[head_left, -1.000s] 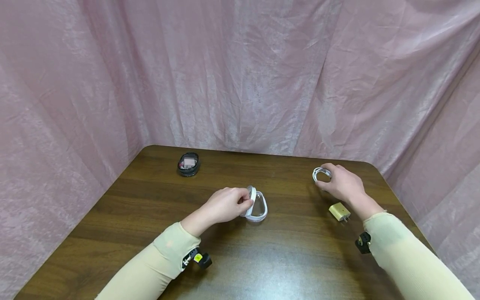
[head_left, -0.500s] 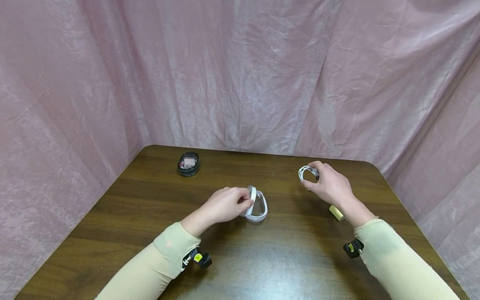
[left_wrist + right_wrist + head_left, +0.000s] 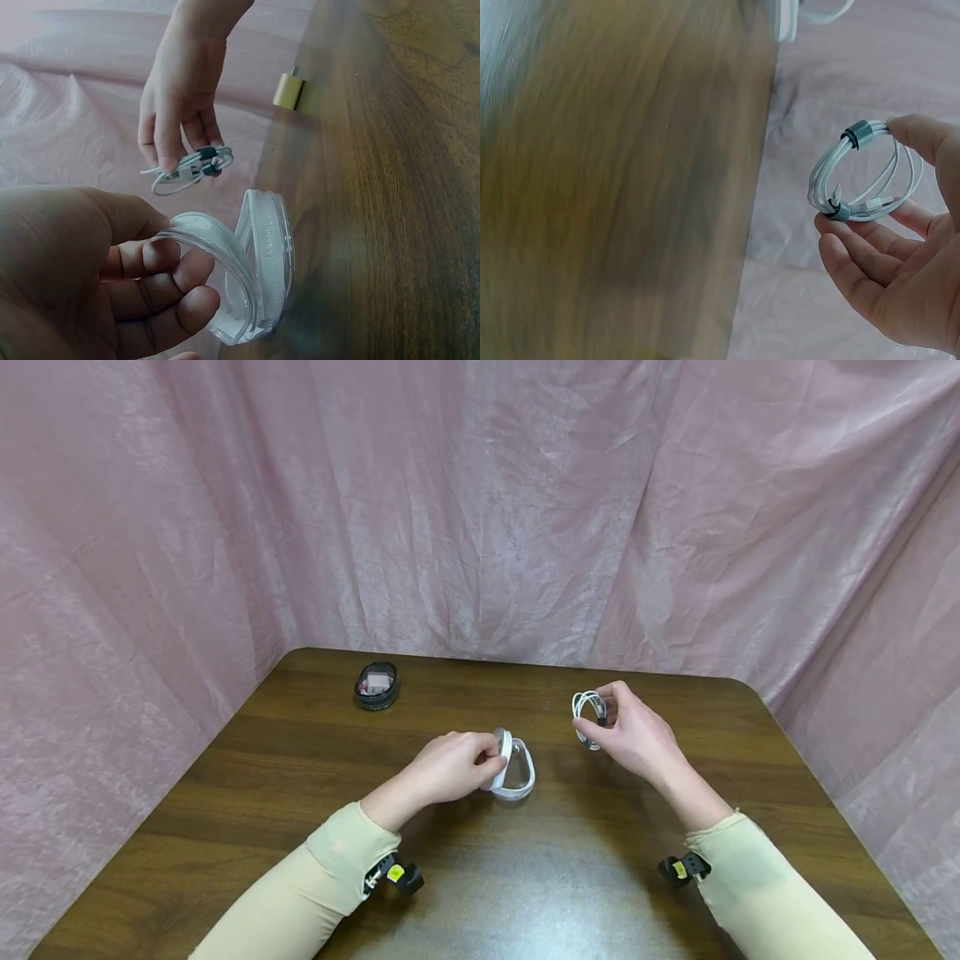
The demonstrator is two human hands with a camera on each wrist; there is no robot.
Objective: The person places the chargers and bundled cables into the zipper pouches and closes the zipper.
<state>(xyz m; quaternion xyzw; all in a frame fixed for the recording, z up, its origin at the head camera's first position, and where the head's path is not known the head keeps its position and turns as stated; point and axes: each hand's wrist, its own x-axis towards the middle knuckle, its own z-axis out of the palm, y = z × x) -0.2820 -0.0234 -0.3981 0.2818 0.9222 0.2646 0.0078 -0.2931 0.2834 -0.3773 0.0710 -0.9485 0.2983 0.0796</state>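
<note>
A coiled white charging cable (image 3: 826, 176), bound with dark straps, is held above the table between the thumb and fingers of my right hand (image 3: 633, 731). Its plug ends show inside the loop in the right wrist view. My left hand (image 3: 453, 767) pinches the raised lid of a small clear zip case (image 3: 522, 781) with white trim. That case stands on the table with its lid tilted up, as the left wrist view (image 3: 270, 262) also shows. The cable is to the right of the case and apart from it.
A yellow power adapter (image 3: 289, 91) lies on the wooden table (image 3: 600, 877); my right arm hides it from the head view. Toward the back left sits a black-rimmed case (image 3: 377, 686) with a pale block inside. Pink curtains (image 3: 480, 510) hang behind the table.
My right hand has lifted the coiled cable and carried it leftward, toward the clear case. My arm now covers the yellow adapter in the head view. The left hand stays on the lid.
</note>
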